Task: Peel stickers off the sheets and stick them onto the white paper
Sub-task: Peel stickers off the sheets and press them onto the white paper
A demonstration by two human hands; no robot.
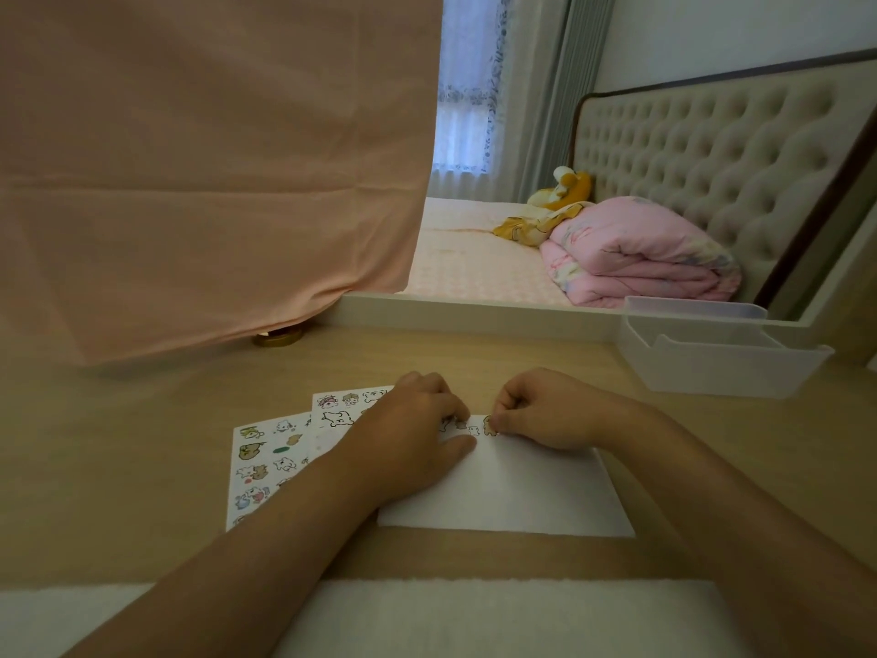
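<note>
While the bed [474,258] is lying at two o'clock, the tabletop [118,467] is carrying white paper [522,491]; fingers [508,405] of the right hand [545,410] are pinching a sticker [489,426], and the left hand [413,434] is pressing the paper.

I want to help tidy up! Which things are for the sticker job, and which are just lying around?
For the job: sticker sheets, white paper, brown sticker, left hand, right hand.
Just lying about: plastic bin, pink cloth, gold lid, pink quilt, plush toy.

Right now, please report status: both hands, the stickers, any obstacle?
Left hand rests on the white paper sheet. Right hand pinches small brown animal sticker at paper's far edge. Left forearm overlaps cartoon sticker sheets.
</note>
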